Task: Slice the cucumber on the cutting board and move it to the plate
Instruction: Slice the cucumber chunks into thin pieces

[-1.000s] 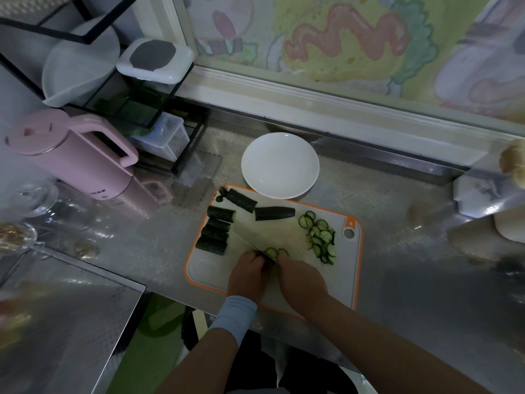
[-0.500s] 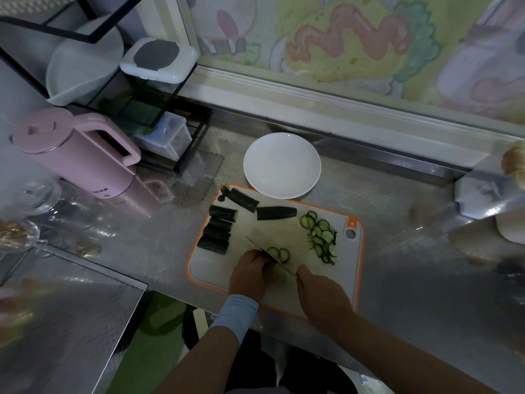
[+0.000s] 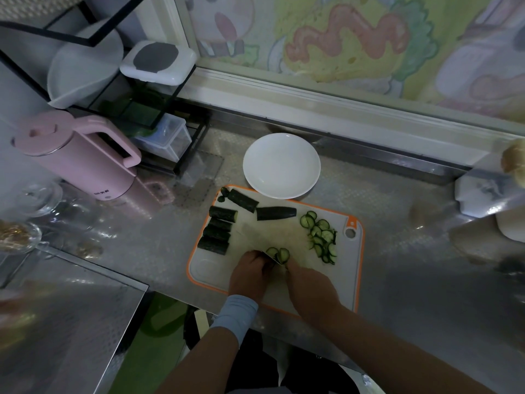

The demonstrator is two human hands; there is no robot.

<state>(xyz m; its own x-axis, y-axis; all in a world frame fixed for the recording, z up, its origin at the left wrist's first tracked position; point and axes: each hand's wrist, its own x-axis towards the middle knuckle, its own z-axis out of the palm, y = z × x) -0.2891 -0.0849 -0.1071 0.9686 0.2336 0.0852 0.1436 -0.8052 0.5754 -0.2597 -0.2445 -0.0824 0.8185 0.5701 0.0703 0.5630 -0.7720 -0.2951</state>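
Observation:
An orange-rimmed cutting board (image 3: 210, 273) lies on the steel counter, and a white plate (image 3: 281, 166) with nothing on it touches its far edge. Several dark cucumber chunks (image 3: 218, 231) lie on the board's left and far side. A pile of thin slices (image 3: 322, 240) sits at its right, with two fresh slices (image 3: 279, 253) in the middle. My left hand (image 3: 250, 275) curls over a cucumber piece, which is mostly hidden under the fingers. My right hand (image 3: 309, 288) grips the knife (image 3: 277, 262), whose blade lies against my left fingers.
A pink kettle (image 3: 76, 157) stands at the left in front of a black wire rack (image 3: 159, 109) with plastic containers. Glassware (image 3: 42, 194) sits at the far left. A raised steel surface (image 3: 71, 308) fills the near left. Pale objects (image 3: 483, 194) stand at the right edge.
My right hand drew away to the right with the knife, then came back against my left hand. The two fresh slices lie beside the blade.

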